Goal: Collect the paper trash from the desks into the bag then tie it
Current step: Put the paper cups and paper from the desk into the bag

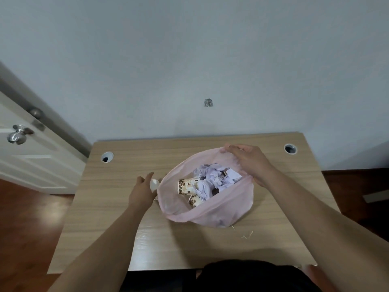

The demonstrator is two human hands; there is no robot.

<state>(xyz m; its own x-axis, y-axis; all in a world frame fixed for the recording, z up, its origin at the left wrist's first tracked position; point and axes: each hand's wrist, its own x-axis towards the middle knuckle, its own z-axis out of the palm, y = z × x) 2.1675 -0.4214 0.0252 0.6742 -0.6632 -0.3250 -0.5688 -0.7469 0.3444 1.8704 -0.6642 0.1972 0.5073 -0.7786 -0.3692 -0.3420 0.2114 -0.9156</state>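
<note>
A pink translucent plastic bag lies open on the wooden desk. Inside it are crumpled white paper and two paper cups with a brown bean print. My right hand grips the bag's far rim at its top right. My left hand is at the bag's left rim and holds a small white thing against it; what that thing is cannot be told.
The desk stands against a pale wall and has cable holes at the back left and back right. Small scraps lie near the front right. A white door with a metal knob is at the left.
</note>
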